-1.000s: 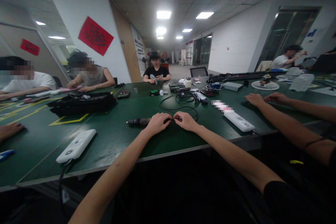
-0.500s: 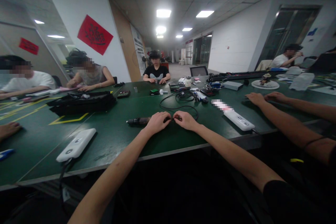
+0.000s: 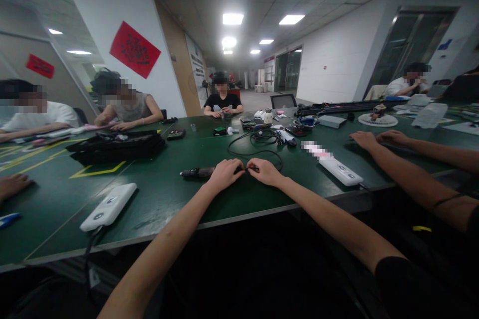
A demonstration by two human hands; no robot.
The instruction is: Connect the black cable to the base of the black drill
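My left hand [image 3: 225, 174] rests on the green table [image 3: 168, 194], fingers closed around the end of a dark cylindrical tool [image 3: 196, 173] that lies flat and points left. Close beside it, my right hand [image 3: 265, 170] pinches the thin black cable [image 3: 258, 151] where it meets the tool. The cable loops away across the table toward the far side. Both hands almost touch at the fingertips.
A white power strip [image 3: 109, 206] lies at the near left, another white power strip [image 3: 340, 170] to the right. A black bag [image 3: 118, 144] sits at the left. A neighbour's arms [image 3: 407, 169] rest on the right. Several people sit around the table; small gadgets clutter its far middle.
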